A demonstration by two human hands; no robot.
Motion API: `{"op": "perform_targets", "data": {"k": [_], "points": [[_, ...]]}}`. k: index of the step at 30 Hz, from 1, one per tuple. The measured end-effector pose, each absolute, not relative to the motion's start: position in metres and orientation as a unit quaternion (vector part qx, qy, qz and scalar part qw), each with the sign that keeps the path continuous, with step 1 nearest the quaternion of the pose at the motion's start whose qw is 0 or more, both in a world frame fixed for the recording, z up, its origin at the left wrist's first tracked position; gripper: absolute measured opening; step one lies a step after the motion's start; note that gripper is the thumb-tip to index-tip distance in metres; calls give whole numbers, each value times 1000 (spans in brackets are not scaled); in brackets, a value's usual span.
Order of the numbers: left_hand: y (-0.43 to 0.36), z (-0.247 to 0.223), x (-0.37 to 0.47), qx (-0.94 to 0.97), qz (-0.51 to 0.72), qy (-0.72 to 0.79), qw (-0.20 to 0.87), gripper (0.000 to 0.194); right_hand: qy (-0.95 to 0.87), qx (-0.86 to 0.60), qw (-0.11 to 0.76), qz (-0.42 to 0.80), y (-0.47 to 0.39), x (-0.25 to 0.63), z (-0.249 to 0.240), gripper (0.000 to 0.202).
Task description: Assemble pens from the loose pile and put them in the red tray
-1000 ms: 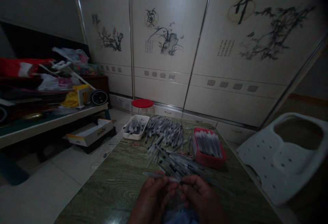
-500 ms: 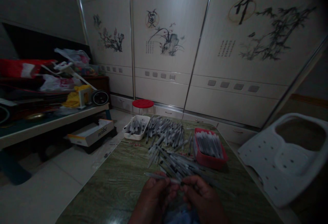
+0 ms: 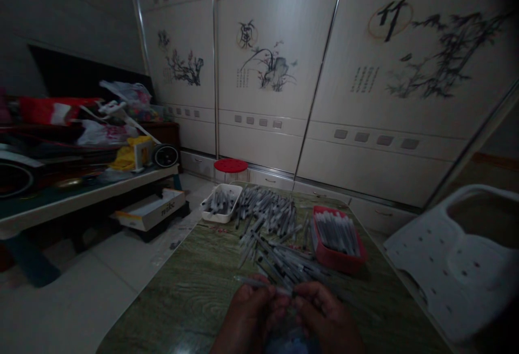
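Note:
Close to the table's near edge, my left hand [image 3: 255, 311] is closed around a clear pen [image 3: 253, 281], whose one end sticks out to the left. My right hand [image 3: 322, 311] pinches the dark right end of that same pen, its fingertips almost touching those of the left. Just beyond my fingers, a loose heap of grey, dark-tipped pens [image 3: 284, 259] spreads over the table. A larger pile of pens [image 3: 267, 208] lies behind it. Whether the pen's end is a separate cap is too dim to tell.
On the green wood-grain table [image 3: 174, 289] stand a white basket [image 3: 221, 216] with pens at the back left and a red basket [image 3: 340, 261] packed with pens at the right. A white plastic chair [image 3: 454, 267] is at the right, a red stool [image 3: 231, 166] behind the table.
The whole view has shifted slightly, so things appear a little further right and lower. Both hands keep their grip on the pen, with little other movement.

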State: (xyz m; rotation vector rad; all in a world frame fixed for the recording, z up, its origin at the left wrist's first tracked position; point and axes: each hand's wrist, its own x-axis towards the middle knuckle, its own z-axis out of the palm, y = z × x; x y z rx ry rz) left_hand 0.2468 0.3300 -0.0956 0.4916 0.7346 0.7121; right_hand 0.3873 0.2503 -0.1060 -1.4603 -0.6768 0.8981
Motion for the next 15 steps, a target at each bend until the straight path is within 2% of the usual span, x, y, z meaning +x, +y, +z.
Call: {"op": "perform_targets", "data": {"k": [9, 15], "points": [[331, -98, 249, 211, 348, 328, 853, 31, -317, -666, 584, 339, 250, 385, -119, 46], [330, -96, 246, 232, 345, 312, 854, 29, -354, -698, 558, 276, 247, 384, -117, 54]]}}
